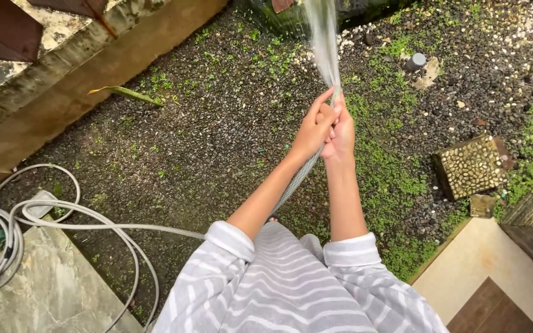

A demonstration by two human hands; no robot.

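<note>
Both hands meet at arm's length ahead of the person, in the middle of the view. Left hand (311,131) and right hand (342,132) are pressed together, fingers curled and closed around the end of a pale grey, flexible garden hose (300,174). Fingers cover the hose tip, so I cannot tell whether a nozzle is fitted.

Water is already running: a white, fanned jet of water (323,34) leaves the hands and shoots up and away, out of the top of the view. Judging by this, the spraying looks under way. The dark gravel ground (217,123), with patches of low green plants, looks damp across much of its area, but how much is done or left cannot be told.

The gripped stretch of hose has its long axis running from the person's lap, lower centre, diagonally up and slightly right to the hands, its open end pointing away from the body toward the far gravel. The rest trails left and lies in loose coils (20,216) on the ground beside a grey stone slab (50,290). A block set with pebbles (470,166) sits well apart on the right.
</note>
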